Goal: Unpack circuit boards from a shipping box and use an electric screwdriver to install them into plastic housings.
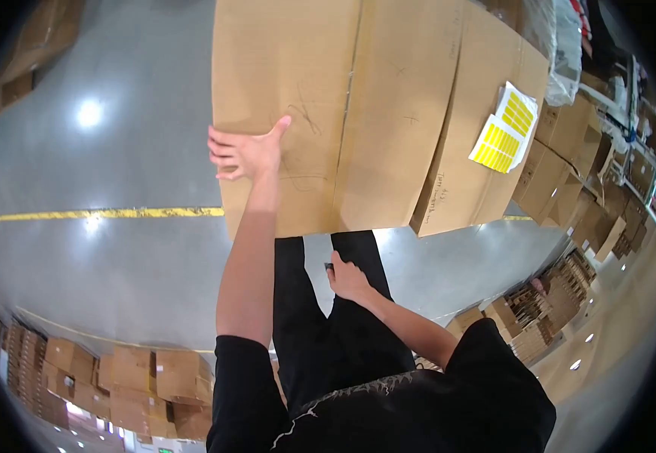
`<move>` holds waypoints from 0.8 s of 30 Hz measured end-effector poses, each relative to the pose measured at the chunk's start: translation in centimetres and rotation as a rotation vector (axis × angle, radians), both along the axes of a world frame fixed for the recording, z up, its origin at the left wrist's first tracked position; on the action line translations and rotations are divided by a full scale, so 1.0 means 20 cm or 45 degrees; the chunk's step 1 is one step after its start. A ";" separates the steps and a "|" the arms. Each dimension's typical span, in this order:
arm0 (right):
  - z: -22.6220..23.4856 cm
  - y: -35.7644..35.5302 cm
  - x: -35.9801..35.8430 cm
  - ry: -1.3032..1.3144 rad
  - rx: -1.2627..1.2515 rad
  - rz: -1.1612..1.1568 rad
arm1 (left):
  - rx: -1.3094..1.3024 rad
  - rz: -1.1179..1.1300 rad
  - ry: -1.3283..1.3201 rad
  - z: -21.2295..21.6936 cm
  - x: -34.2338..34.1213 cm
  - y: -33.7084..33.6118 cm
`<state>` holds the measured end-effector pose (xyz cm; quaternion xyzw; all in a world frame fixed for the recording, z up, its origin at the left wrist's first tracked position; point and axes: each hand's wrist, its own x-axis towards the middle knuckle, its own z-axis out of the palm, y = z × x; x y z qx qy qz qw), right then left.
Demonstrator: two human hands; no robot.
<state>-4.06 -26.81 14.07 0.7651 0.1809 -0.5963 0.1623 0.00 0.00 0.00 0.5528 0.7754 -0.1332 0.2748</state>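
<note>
A large brown cardboard box (pixel 305 174) with a taped seam stands in front of me, pen scribbles on its top. My left hand (pixel 248 153) lies on its left edge, thumb stretched across the top and fingers spread over the rim. My right hand (pixel 349 279) is closed in front of my thighs, below the box's near edge and apart from it. A small dark object (pixel 329 266) pokes out of that hand; its kind cannot be made out. Against the first box's right side sits another cardboard box (pixel 486 113), with sheets of yellow labels (pixel 501 140) on top.
Grey floor (pixel 116 166) with a yellow line (pixel 101 214) runs to the left. Stacked cartons (pixel 135 377) stand at the lower left, and more cartons (pixel 562 162) at the right. Clear plastic wrap (pixel 564 57) hangs at the upper right.
</note>
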 end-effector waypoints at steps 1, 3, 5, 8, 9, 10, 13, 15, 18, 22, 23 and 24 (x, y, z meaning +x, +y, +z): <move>0.00 0.00 0.02 -0.124 0.100 -0.280 | -0.011 0.032 -0.014 0.00 0.02 0.01; -0.08 0.16 0.20 -0.436 0.549 -0.819 | 0.053 0.087 0.018 -0.03 -0.01 0.09; -0.32 0.40 0.46 -0.803 0.990 -1.022 | 0.164 0.081 0.036 -0.08 -0.08 0.21; -0.68 0.58 0.94 -1.404 1.189 -0.595 | 0.218 0.027 0.016 -0.09 -0.02 0.19; -0.69 0.60 0.99 -1.451 1.200 -0.616 | 0.235 -0.002 -0.025 -0.08 0.01 0.19; -0.70 0.61 0.99 -1.512 1.135 -0.499 | 0.202 -0.008 -0.007 -0.06 0.00 0.18; -0.69 0.64 1.01 -1.549 1.006 -0.422 | 0.417 -0.214 -0.136 -0.03 -0.04 0.12; -0.69 0.64 1.06 -1.580 0.944 -0.464 | 0.658 -0.422 -0.347 0.01 0.01 0.05; -0.69 0.63 1.01 -1.441 0.954 -0.422 | 0.426 -1.829 -0.626 0.21 0.05 -0.05; -0.70 0.60 1.03 -1.447 0.942 -0.465 | 0.057 -2.408 -1.066 0.16 0.13 -0.03; -0.70 0.60 1.04 -1.440 0.955 -0.459 | 0.122 -2.572 -1.038 0.14 0.14 0.01; -0.69 0.61 1.04 -1.432 0.971 -0.461 | 0.108 -2.593 -1.057 0.13 0.13 0.04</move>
